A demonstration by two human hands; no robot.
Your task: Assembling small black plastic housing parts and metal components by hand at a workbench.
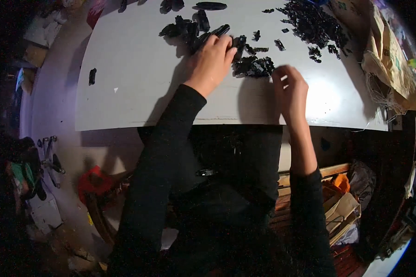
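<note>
My left hand [209,64] reaches over the white table with its fingers curled on a long glossy black plastic part [220,30]. More black parts [189,30] lie heaped beside and beyond it. To the right, my right hand [291,90] is held with thumb and fingers bent together; anything between the fingertips is too small or blurred to make out. Just left of those fingertips sits a small pile of black pieces [255,67]. Several small black clips [279,45] are scattered between this pile and a larger heap [316,25] at the far right.
The white table [134,99] ends in a straight front edge before me. One black part [92,76] lies alone at its left. A tan woven sack [388,64] hangs by the right edge. Below right, a wooden slatted bench [282,207] bears cardboard and bags; a red object [96,182] is lower left.
</note>
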